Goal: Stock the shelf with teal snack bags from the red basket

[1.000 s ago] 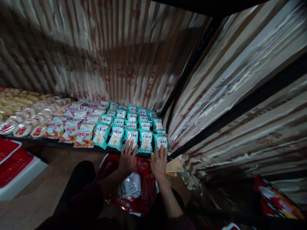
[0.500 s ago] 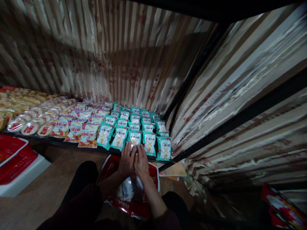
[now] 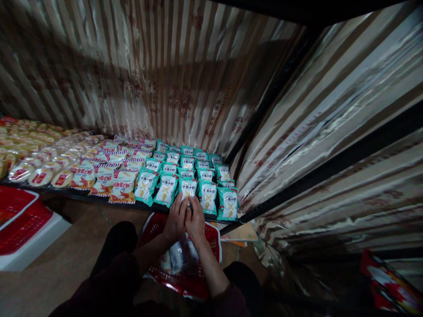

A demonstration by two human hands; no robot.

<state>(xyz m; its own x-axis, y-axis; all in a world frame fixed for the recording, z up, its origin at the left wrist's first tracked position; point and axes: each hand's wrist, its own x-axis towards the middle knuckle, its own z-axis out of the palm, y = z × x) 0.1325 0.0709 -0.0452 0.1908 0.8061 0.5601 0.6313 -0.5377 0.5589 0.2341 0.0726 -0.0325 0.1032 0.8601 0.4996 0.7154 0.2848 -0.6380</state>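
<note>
Green-and-white snack bags [image 3: 167,187] lie in rows at the right end of a low shelf [image 3: 143,206]. At the front row, my left hand [image 3: 176,219] and my right hand [image 3: 194,220] meet side by side on the lower end of the middle snack bag [image 3: 188,186]. Both hands have their fingers bent and closed around that end, which they partly hide. Below my forearms sits a red basket [image 3: 155,223] with a white rim, holding clear plastic packs [image 3: 178,255].
To the left on the shelf are orange-and-white snack bags [image 3: 123,185] and round wrapped cakes [image 3: 41,176]. Another red basket [image 3: 23,224] stands at far left. A black post [image 3: 264,207] slants beside the right end, and striped sheeting [image 3: 185,83] hangs behind.
My fingers, stretched out over the middle bag before, are now more bent and sit lower at its near end. The view has shifted slightly.
</note>
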